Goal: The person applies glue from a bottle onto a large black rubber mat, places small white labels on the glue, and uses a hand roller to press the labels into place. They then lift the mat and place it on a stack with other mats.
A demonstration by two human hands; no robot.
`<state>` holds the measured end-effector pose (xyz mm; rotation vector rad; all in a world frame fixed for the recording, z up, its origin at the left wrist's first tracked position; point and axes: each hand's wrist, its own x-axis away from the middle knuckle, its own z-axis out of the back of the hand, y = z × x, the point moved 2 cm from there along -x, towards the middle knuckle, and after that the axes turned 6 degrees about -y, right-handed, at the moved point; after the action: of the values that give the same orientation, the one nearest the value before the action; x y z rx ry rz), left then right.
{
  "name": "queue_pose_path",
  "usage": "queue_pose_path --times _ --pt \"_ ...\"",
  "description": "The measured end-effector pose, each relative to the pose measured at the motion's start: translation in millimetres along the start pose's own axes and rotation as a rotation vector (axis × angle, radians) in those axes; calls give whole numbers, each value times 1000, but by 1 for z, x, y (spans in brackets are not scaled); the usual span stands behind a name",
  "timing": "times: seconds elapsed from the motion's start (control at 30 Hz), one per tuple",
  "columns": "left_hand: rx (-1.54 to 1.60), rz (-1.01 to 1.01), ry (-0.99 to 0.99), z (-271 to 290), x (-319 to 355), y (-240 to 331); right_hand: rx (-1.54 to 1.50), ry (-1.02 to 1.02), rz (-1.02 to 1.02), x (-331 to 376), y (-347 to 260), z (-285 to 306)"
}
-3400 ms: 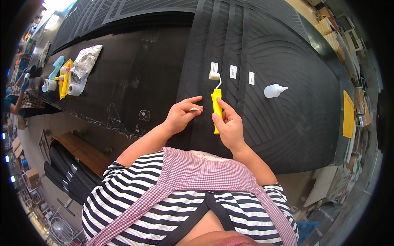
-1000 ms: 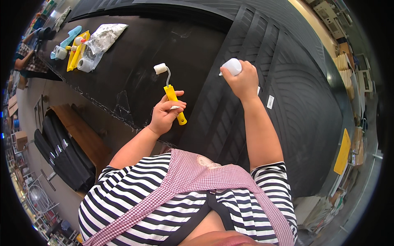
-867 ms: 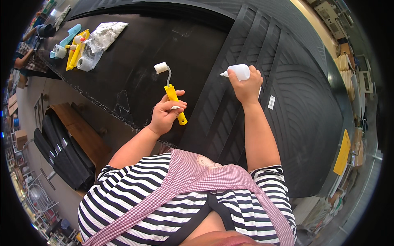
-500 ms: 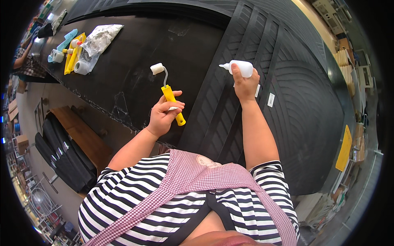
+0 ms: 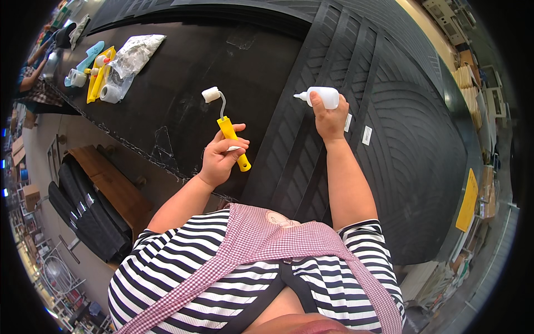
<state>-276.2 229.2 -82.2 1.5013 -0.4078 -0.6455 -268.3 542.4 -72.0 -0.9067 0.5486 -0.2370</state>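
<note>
A crowded workshop around a broad black table (image 5: pixel 189 72).
Greyish floor (image 5: pixel 86 127) shows on the left, with a brown panel (image 5: pixel 119 192) and long black rolls (image 5: pixel 92 229) near and a cardboard box (image 5: pixel 30 197) farther left; pale stacked sheets (image 5: pixel 466 83) sit beyond the table's right edge, and small bluish-white lights (image 5: pixel 5 192) glow at far left.
</note>
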Motion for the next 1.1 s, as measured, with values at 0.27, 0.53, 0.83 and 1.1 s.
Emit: queue_pose_path --times 0.27,0.53,0.83,1.1 --pt "39 -2 6 -1 0 -1 -74 -50 -5 8 3 1" --pt "-7 -33 0 0 -1 0 -192 18 -23 11 1 4" --pt "21 -7 -2 0 0 -1 -47 142 18 7 -1 7" --pt "22 -7 -3 -1 0 0 44 180 37 7 9 4"
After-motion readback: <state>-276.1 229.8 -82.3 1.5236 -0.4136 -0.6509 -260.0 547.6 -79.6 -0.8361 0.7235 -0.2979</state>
